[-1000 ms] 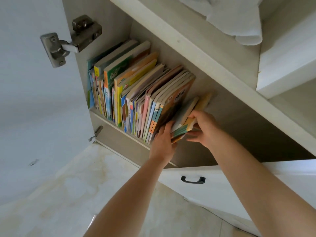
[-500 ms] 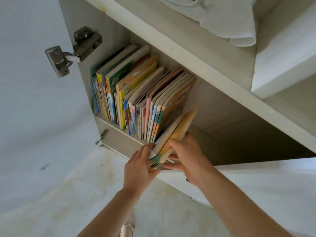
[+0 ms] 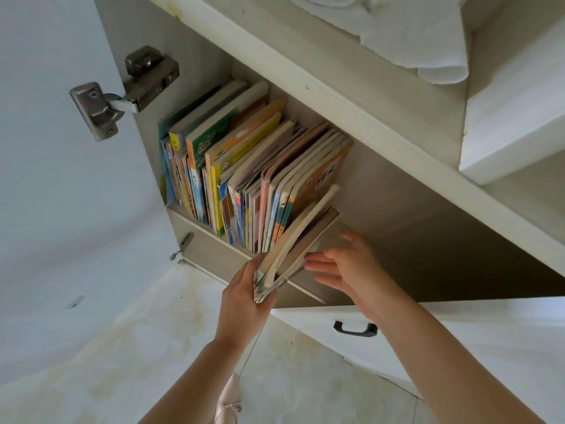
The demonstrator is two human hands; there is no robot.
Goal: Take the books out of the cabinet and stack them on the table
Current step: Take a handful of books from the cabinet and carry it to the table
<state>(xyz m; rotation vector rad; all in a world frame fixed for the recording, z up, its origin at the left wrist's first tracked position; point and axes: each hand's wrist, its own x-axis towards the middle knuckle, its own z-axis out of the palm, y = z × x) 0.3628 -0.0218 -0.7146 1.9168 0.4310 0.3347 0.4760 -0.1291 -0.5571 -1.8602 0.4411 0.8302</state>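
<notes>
1. Cabinet [image 3: 397, 209]: pale laminate carcass, matt and flat-panelled, its white door [image 3: 61, 179] swung wide on a steel hinge [image 3: 122, 90].
2. Row of books [image 3: 244, 166]: thin paperbacks, glossy spines in yellow, orange, green, blue and pink, standing on the shelf and leaning against the left wall of the compartment.
3. Pulled books [image 3: 293, 249]: a small bundle of slim, soft-covered volumes, cream page edges showing, tilted outward at the right end of the row, lower corner off the shelf edge.
4. Left hand [image 3: 244, 298]: grip clamped on the bundle's lower end, thumb against the near face.
5. Right hand [image 3: 348, 270]: grip apart, fingers straight, just beside the bundle's right face; contact uncertain.
6. White cloth [image 3: 422, 41]: soft, folded, overhanging the shelf above.
7. Drawer front [image 3: 458, 332]: white, smooth, with a black bar handle [image 3: 354, 328].
8. Floor [image 3: 122, 347]: pale, stained tile.
</notes>
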